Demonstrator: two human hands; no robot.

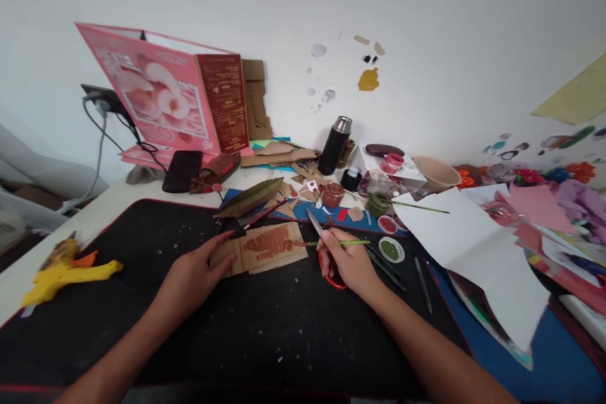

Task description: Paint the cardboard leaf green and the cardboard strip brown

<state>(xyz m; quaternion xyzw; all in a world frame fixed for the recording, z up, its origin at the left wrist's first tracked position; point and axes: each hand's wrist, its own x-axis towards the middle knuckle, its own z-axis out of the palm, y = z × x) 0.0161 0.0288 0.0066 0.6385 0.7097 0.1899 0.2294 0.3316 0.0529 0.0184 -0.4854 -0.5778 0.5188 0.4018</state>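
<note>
I am pinning the card point(259, 251) flat with my spread left hand point(196, 274) while my right hand point(348, 259), fingers pinched on the brush point(338, 242), is painting it brown, needing more paint beside the card.

Two bare forearms, sleeveless, no rings or watch

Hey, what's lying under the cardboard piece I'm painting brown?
The cardboard piece lies flat on the black mat, pinned by the left hand. The right hand holds a paintbrush. Anything beneath the cardboard is covered.

Bright, even light, soft shadows; wide-angle bending at the edges, slight blur toward the corners.
</note>
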